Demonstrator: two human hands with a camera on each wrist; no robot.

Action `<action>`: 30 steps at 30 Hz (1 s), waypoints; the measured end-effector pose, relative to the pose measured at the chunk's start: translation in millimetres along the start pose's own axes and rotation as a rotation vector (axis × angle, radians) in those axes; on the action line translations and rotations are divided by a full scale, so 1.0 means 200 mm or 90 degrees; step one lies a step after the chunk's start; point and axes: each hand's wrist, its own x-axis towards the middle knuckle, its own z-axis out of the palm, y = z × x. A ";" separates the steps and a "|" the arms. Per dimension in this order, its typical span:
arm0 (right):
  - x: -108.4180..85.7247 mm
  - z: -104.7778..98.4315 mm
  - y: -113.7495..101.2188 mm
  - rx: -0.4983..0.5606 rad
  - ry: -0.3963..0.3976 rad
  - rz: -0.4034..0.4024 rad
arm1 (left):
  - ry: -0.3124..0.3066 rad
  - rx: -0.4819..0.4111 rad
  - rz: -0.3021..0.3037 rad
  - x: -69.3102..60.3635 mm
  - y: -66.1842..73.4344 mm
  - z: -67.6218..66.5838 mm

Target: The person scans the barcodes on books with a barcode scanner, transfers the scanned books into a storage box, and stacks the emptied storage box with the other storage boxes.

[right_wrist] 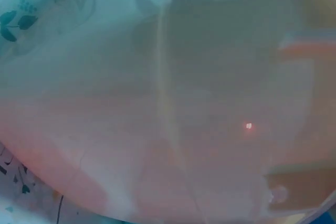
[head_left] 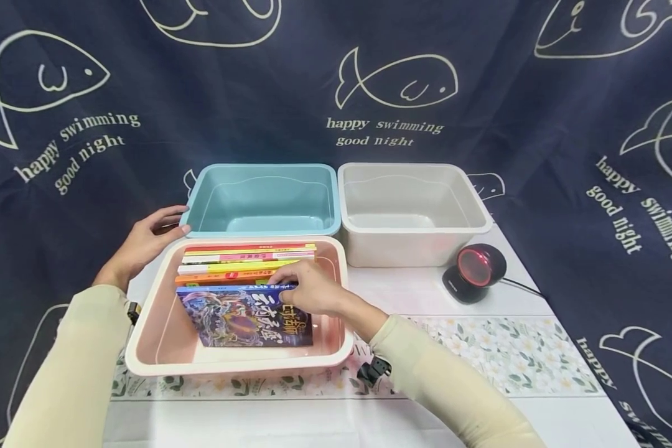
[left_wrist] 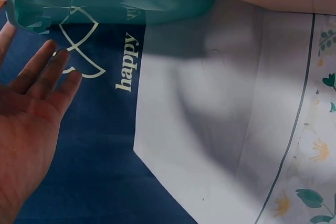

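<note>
My right hand (head_left: 310, 288) pinches the top edge of a dark blue-purple book (head_left: 241, 317) with white Chinese lettering, thumb on its cover. That book leans at the front of several upright books (head_left: 246, 260) in a pink bin (head_left: 241, 367). At the teal bin's (head_left: 260, 231) left rim is my left hand (head_left: 148, 239), fingers extended around the corner; the left wrist view shows the same hand (left_wrist: 31, 108) with spread fingers and an open palm. In the right wrist view the pink bin's wall (right_wrist: 58, 156) fills much of the picture, hazy, and the held book cannot be made out.
A light grey bin (head_left: 403, 249) stands to the right of the teal one. Farther right sits a small black device (head_left: 476, 270) with a red-lit face and a cable. A floral strip (head_left: 498, 354) crosses the white table; a dark fish-print cloth (head_left: 291, 99) hangs behind.
</note>
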 end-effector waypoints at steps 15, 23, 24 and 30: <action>-0.10 -0.19 -0.10 0.037 0.057 -0.074 | 0.007 -0.020 0.010 0.01 -0.01 0.00; -0.19 -0.37 -0.20 0.124 0.082 -0.071 | 0.036 -0.052 0.042 0.01 -0.03 0.01; -0.21 -0.40 -0.21 0.126 0.090 -0.074 | 0.039 -0.051 0.045 0.01 -0.03 0.01; -0.33 -0.58 -0.24 0.118 0.164 -0.080 | 0.010 -0.018 0.010 0.01 -0.01 0.00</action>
